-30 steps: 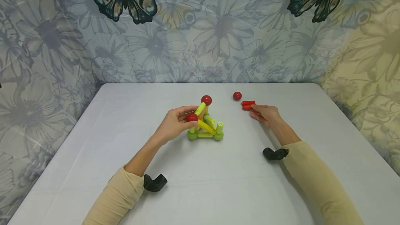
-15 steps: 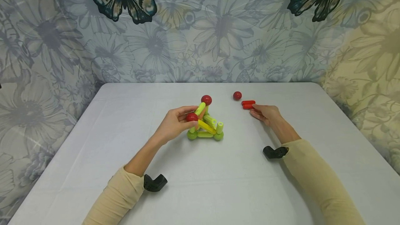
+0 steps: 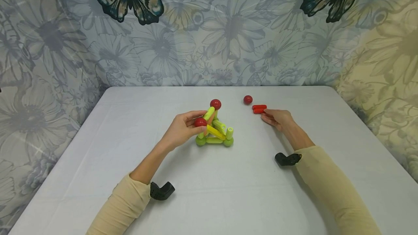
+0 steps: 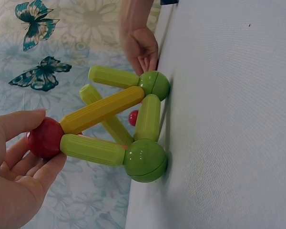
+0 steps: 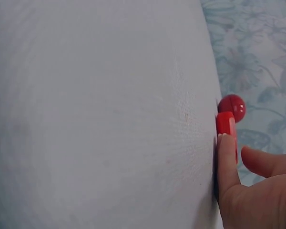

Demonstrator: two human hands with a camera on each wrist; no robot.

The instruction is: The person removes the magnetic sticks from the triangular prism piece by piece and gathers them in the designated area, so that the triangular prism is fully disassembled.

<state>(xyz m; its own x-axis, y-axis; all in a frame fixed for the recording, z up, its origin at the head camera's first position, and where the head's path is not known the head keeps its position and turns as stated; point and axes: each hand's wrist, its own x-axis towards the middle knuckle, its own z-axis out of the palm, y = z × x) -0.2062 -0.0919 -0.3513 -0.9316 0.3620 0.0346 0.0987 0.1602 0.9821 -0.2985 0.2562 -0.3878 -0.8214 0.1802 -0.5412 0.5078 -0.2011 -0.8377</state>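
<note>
A frame of green balls, lime rods and a yellow rod (image 3: 216, 132) stands on the table, with red balls at its upper corners. My left hand (image 3: 183, 129) holds the near red ball (image 4: 45, 137) between thumb and fingers; in the left wrist view the yellow rod (image 4: 102, 110) and a lime rod (image 4: 93, 150) meet that ball. Two red rods (image 3: 259, 107) lie side by side right of the frame. My right hand (image 3: 280, 119) has its fingertips at the nearer rod's right end; in the right wrist view a finger touches a red rod (image 5: 226, 123), thumb apart from it.
A loose red ball (image 3: 248, 99) lies behind the red rods on the white table (image 3: 222, 191). Black wrist devices (image 3: 162, 191) hang at both sleeves. A floral cloth with butterflies (image 3: 228, 28) rises behind the table's far edge.
My right fingertips have shifted very slightly at the nearer red rod, which sits a touch farther back. My left hand and the frame have stayed in place.
</note>
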